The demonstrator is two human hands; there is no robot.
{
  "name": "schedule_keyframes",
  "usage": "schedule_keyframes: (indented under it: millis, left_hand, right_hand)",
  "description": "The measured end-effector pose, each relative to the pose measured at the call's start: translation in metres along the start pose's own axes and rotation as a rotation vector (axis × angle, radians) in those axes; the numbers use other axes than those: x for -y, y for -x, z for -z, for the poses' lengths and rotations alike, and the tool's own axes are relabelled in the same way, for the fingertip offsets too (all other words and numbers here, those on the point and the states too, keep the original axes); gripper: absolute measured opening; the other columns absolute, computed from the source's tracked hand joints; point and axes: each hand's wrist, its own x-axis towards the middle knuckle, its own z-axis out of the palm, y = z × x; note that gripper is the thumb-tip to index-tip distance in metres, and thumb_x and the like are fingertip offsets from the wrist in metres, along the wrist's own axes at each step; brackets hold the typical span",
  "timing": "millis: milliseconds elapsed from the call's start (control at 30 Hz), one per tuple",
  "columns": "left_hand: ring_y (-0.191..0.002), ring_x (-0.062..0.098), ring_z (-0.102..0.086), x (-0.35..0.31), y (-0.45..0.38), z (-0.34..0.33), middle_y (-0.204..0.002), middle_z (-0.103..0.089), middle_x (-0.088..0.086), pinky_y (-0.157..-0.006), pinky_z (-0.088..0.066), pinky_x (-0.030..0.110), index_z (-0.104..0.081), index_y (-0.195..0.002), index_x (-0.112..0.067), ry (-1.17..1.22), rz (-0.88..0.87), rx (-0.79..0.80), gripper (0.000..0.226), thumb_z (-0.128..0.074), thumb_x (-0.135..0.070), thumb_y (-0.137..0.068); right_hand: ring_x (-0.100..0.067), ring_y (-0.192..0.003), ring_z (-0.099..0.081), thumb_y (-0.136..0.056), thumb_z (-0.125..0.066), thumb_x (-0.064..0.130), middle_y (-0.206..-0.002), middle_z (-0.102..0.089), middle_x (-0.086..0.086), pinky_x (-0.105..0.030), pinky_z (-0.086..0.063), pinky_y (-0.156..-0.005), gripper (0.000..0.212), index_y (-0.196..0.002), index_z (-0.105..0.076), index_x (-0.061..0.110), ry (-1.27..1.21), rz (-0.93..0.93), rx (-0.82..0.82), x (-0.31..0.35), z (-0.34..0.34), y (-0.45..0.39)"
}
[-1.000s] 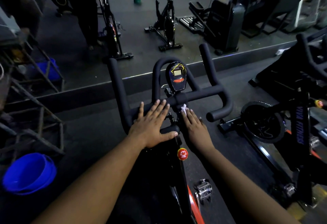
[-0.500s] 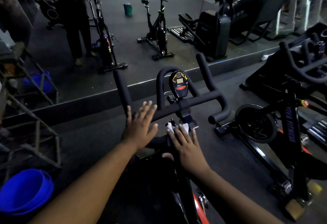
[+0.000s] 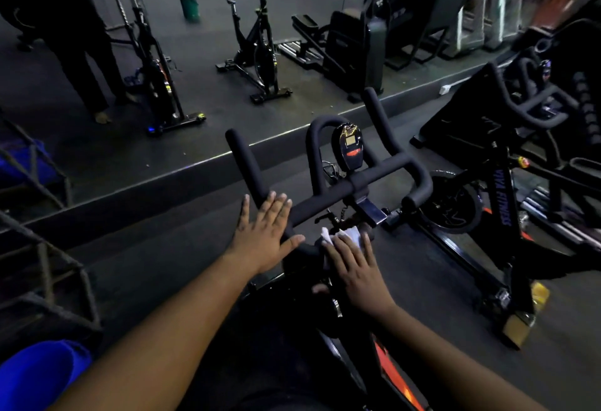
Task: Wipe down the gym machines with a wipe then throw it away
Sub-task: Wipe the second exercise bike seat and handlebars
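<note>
Right hand presses one wipe on bike.

Dark rubber floor beneath me, bearing my spin bike, a neighbouring bike, and a blue bucket.

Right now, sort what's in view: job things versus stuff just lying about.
Job:
white wipe under the right hand
handlebar of the near bike, left hand resting on it
console

Lying about:
blue tub
green bin
neighbouring bike
</note>
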Motion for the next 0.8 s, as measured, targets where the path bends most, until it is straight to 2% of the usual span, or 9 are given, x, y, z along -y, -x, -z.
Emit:
schedule_keyframes:
  millis: [67,133,233,333,400,500,600,733,800]
  left_hand:
    - [-0.150,0.017,0.032,0.002,-0.001,-0.001,-0.166,0.027,-0.001,-0.116,0.022,0.063,0.023,-0.158,-0.017,0.003,-0.022,-0.004,0.095,0.018,-0.076,-0.084]
    - [-0.150,0.018,0.032,0.005,-0.001,-0.002,-0.166,0.027,-0.001,-0.116,0.023,0.063,0.023,-0.158,-0.018,0.020,-0.047,0.002,0.092,0.013,-0.075,-0.087]
    - [-0.150,0.016,0.032,0.009,-0.002,-0.004,-0.168,0.024,-0.002,-0.115,0.026,0.062,0.023,-0.158,-0.021,0.048,-0.077,-0.018,0.096,0.018,-0.078,-0.081]
    - [-0.151,0.015,0.030,0.013,-0.005,-0.007,-0.169,0.021,-0.002,-0.113,0.029,0.060,0.021,-0.159,-0.022,0.063,-0.091,-0.025,0.097,0.016,-0.078,-0.080]
    - [-0.150,0.015,0.032,0.014,-0.005,-0.005,-0.168,0.022,-0.002,-0.113,0.029,0.060,0.022,-0.158,-0.022,0.063,-0.099,-0.020,0.091,0.012,-0.077,-0.086]
    - [-0.150,0.016,0.033,0.015,-0.003,0.000,-0.167,0.025,-0.002,-0.112,0.030,0.060,0.024,-0.158,-0.021,0.069,-0.111,0.000,0.087,0.000,-0.075,-0.094]
    - [-0.149,0.015,0.033,0.016,-0.001,0.002,-0.168,0.024,-0.003,-0.109,0.032,0.059,0.024,-0.158,-0.021,0.070,-0.109,0.020,0.087,0.000,-0.075,-0.093]
    - [-0.149,0.014,0.034,0.016,-0.002,0.005,-0.167,0.026,-0.005,-0.111,0.029,0.063,0.026,-0.156,-0.022,0.062,-0.100,0.046,0.094,0.011,-0.079,-0.082]
    - [-0.149,0.014,0.035,0.016,-0.002,0.006,-0.166,0.028,-0.006,-0.111,0.028,0.063,0.027,-0.156,-0.022,0.069,-0.102,0.053,0.098,0.017,-0.081,-0.078]
  right_hand:
    - [-0.026,-0.099,-0.067,-0.084,-0.033,0.086,-0.097,-0.070,-0.005,-0.053,-0.042,-0.108,0.082,-0.105,-0.069,0.015,0.021,-0.032,0.059,0.003,0.000,-0.036]
    - [-0.026,-0.076,-0.069,-0.080,-0.037,0.088,-0.076,-0.068,-0.002,-0.044,-0.046,-0.096,0.074,-0.086,-0.063,0.019,0.016,-0.086,0.112,0.012,0.002,-0.058]
    - [-0.026,-0.105,-0.066,-0.083,-0.033,0.087,-0.111,-0.070,-0.005,-0.049,-0.039,-0.106,0.091,-0.126,-0.065,0.014,-0.006,-0.148,0.155,0.037,0.004,-0.039]
    - [-0.027,-0.147,-0.037,-0.089,-0.031,0.085,-0.157,-0.042,-0.010,-0.066,-0.027,-0.115,0.100,-0.156,-0.035,0.010,0.064,-0.124,0.114,0.045,0.005,0.005]
    - [-0.025,-0.150,-0.032,-0.089,-0.034,0.083,-0.160,-0.037,-0.010,-0.072,-0.018,-0.115,0.099,-0.157,-0.032,0.010,0.113,-0.169,0.114,0.028,0.007,0.007]
    - [-0.025,-0.137,-0.050,-0.075,-0.028,0.094,-0.134,-0.060,-0.007,-0.069,-0.002,-0.116,0.106,-0.134,-0.059,0.012,0.094,-0.340,0.211,-0.005,0.012,-0.019]
    - [-0.027,-0.121,-0.058,-0.070,-0.019,0.099,-0.109,-0.063,-0.004,-0.066,-0.008,-0.115,0.103,-0.109,-0.064,0.014,0.069,-0.312,0.250,-0.011,0.019,-0.034]
    - [-0.029,-0.129,-0.055,-0.091,-0.041,0.054,-0.127,-0.063,-0.009,-0.056,-0.004,-0.121,0.064,-0.136,-0.054,0.010,0.023,-0.174,0.053,0.039,0.000,-0.023]
    - [-0.029,-0.135,-0.052,-0.092,-0.042,0.037,-0.141,-0.057,-0.009,-0.051,-0.004,-0.123,0.062,-0.148,-0.041,0.009,-0.030,-0.130,-0.015,0.058,-0.006,-0.020]
